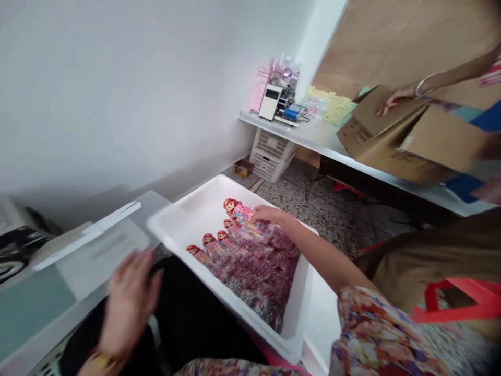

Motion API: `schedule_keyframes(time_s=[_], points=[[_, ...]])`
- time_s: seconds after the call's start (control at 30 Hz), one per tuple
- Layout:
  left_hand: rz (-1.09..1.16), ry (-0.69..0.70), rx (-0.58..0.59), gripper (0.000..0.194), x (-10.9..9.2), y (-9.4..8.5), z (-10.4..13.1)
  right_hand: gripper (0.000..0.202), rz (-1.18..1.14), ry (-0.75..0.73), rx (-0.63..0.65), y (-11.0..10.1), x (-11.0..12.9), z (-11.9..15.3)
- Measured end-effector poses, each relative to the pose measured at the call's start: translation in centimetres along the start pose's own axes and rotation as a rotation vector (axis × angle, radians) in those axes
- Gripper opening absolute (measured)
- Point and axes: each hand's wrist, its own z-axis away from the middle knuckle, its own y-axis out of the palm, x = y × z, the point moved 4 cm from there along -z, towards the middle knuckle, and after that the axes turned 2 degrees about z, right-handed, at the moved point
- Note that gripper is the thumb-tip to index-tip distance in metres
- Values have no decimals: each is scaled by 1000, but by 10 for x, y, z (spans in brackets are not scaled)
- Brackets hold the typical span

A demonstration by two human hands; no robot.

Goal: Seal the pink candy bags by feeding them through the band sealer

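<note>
A white plastic bin (188, 209) stands in front of me, filled on its right and lower side with overlapping clear packets (254, 266) that show red-haired doll figures in pink. My right hand (270, 214) reaches into the bin from the right, its fingers closed on the edge of the topmost doll packet (237, 209). Left of the bin, my left hand (131, 295) hangs over my dark-clothed lap beside the table edge, blurred, with thumb and fingers apart and nothing in it.
A table (31, 324) at the left bears a white strip (94, 230) and a machine (11, 240). Behind are stacked crates (270, 156) and another table (313, 136) with a small device (274, 102). Another person's hands hold a cardboard box (383, 136). A red-handled bag (462, 313) is at right.
</note>
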Motion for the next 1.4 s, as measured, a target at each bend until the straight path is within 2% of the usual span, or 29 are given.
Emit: schedule_keyframes(time_s=[0.07, 0.13, 0.23, 0.33, 0.43, 0.5, 0.57, 0.6, 0.67, 0.73, 0.77, 0.83, 0.9, 0.97, 1.07, 1.17, 1.23, 1.3, 1.4], points=[[-48, 62, 102, 80, -26, 30, -6, 36, -38, -63, 118, 32, 29, 13], [-122, 46, 179, 77, -44, 51, -15, 37, -84, -115, 264, 67, 58, 29], [-141, 30, 240, 70, -45, 57, -24, 43, -227, -178, 509, 115, 95, 56], [-43, 57, 256, 67, -22, 43, -21, 41, -316, -251, 704, 143, 127, 73], [181, 0, 275, 56, 9, 25, -12, 43, -297, -318, 944, 156, 154, 73], [339, -190, 269, 47, 30, 15, -10, 55, -272, -345, 1097, 161, 169, 66], [502, -501, 228, 41, 52, 6, -9, 69, -234, -370, 1163, 165, 182, 54], [601, -664, 190, 40, 61, 2, -8, 73, -218, -405, 1129, 167, 188, 47], [830, -914, 97, 42, 76, -5, -5, 71, -222, -553, 902, 171, 202, 33], [1052, -1035, 27, 47, 86, -9, -3, 66, -284, -741, 671, 180, 216, 31], [1141, -1065, 12, 48, 90, -9, -2, 67, -323, -816, 635, 189, 221, 34], [1269, -1089, 13, 50, 96, -8, 1, 70, -386, -885, 714, 214, 230, 45], [1334, -1097, -4, 55, 103, -3, 3, 62, -453, -857, 763, 239, 237, 49], [1316, -1106, -64, 62, 113, 3, 2, 53, -514, -802, 679, 257, 245, 42], [1068, -1144, -152, 70, 135, 9, 0, 46, -387, -730, 447, 271, 259, 19], [521, -1225, -70, 71, 158, 11, 0, 35, -157, -687, 234, 278, 276, -4], [99, -1228, -16, 77, 167, 6, 2, 28, -56, -670, 147, 282, 285, -12], [-207, -1124, 16, 81, 169, 4, 3, 27, 38, -652, 60, 286, 290, -15], [-350, -821, 138, 53, 165, 10, 7, 44, 282, -669, -106, 290, 291, -12]])
